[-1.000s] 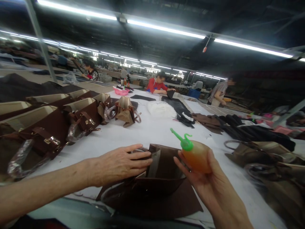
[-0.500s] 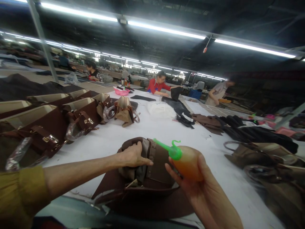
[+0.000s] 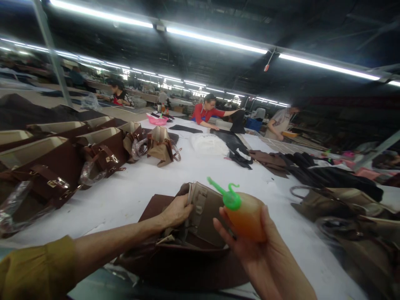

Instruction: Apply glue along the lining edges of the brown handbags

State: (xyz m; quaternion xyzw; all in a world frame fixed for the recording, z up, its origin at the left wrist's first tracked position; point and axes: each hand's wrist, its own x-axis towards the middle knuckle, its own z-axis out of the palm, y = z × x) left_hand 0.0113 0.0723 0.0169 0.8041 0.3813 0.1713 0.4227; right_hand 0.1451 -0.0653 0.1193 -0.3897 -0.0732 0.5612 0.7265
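Observation:
My right hand is wrapped round a squeeze bottle of orange liquid with a green nozzle cap. The nozzle points up and left, above the open brown handbag in front of me. My left hand is closed on the bag's lining near its upper left edge; the fingertips are partly hidden in the fold. The dark brown lower part of the bag lies at the near table edge. The nozzle tip is apart from the bag.
Several brown handbags stand on the left of the white table, more bags on the right. A white plastic bag, dark pieces and a pink basket lie farther back. A co-worker in red works across the table.
My left hand has gone from lying across the bag's lining with the thumb out to gripping its edge. The lining is pulled more open. The bottle has stayed nearly in place.

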